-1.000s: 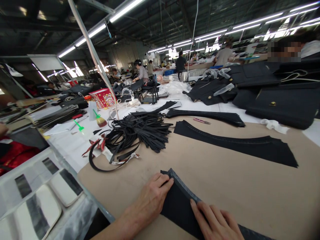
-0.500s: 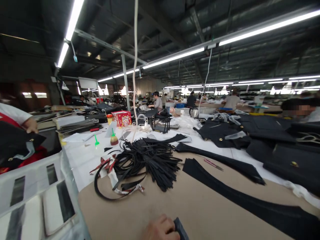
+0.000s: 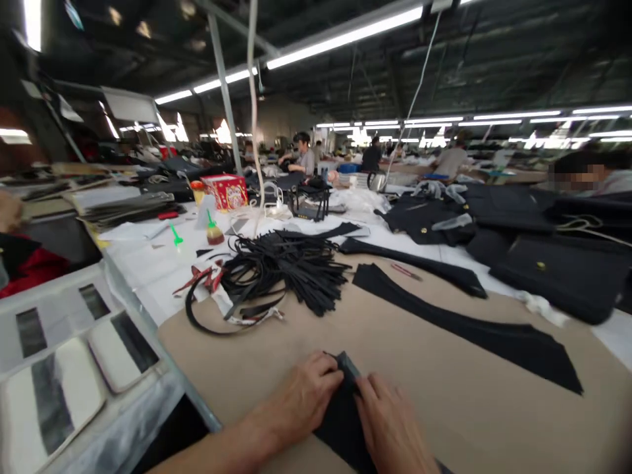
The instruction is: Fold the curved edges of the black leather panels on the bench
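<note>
My left hand (image 3: 312, 390) pinches the left edge of a black leather-like piece (image 3: 342, 421) at the near side of the tan work board (image 3: 276, 342). Opposite it, my right hand (image 3: 388, 415) has its fingers curled on the piece's right edge. Between the hands, a greyish strip (image 3: 348, 366) shows along the top end. The thumbs' exact hold is partly hidden. Farther out lie a long curved black panel (image 3: 459, 322) and a narrower black panel (image 3: 419, 264). Small red-handled snips (image 3: 406, 272) rest between these panels.
A heap of black straps (image 3: 291, 270) lies beyond my hands. A glue bottle (image 3: 214, 232), a red box (image 3: 224, 191) and a black router (image 3: 310, 204) stand behind it. Black bags (image 3: 557, 263) are piled at right; pale panels (image 3: 52, 395) lie at left. People work farther back.
The view has tilted down. My right hand has come into sight on the black piece, and more of my left hand and of that piece now shows.
</note>
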### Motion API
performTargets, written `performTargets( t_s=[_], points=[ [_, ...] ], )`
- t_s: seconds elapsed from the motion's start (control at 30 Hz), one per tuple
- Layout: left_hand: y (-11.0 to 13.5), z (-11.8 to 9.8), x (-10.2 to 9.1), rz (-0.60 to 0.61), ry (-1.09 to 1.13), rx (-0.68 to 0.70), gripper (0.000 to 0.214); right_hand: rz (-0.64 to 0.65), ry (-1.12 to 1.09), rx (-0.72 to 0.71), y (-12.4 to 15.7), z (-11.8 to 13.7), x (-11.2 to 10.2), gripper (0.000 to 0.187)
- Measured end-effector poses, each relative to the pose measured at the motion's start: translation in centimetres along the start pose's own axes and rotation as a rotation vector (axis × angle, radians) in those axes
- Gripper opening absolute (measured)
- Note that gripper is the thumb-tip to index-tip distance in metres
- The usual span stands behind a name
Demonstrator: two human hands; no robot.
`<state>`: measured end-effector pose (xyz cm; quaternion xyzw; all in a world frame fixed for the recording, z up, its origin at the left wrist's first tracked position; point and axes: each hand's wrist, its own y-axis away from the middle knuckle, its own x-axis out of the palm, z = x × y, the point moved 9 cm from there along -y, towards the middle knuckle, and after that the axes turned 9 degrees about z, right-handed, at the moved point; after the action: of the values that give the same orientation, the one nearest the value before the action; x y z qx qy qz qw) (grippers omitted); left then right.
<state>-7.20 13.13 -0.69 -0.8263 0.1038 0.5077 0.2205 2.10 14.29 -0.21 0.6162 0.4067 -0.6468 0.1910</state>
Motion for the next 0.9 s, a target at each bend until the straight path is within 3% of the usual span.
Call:
performTargets(
  t_s=[0.1,0.33,0.67,0.9],
  points=[
    [-0.1,-0.1,-0.6,0.048,0.041,-0.021,0.028,0.115,-0.122,0.117,-0.5,-0.8,1.0,0.02],
    [0.0,-0.5,-0.7,0.07,-0.05,0.001,0.028,0.114,-0.153,0.106,-1.3,-0.8,1.2,0.014],
    [-0.2,-0.8,-0.8,0.118,-0.084,0.024,0.024,0.239,0.014,0.083,-2.4,0.1,2.2,0.021],
    [-0.1,-0.7,-0.5,0.154,-0.082,0.015,0.024,0.2,0.139,0.056,-2.7,0.9,1.5,0.025]
  ],
)
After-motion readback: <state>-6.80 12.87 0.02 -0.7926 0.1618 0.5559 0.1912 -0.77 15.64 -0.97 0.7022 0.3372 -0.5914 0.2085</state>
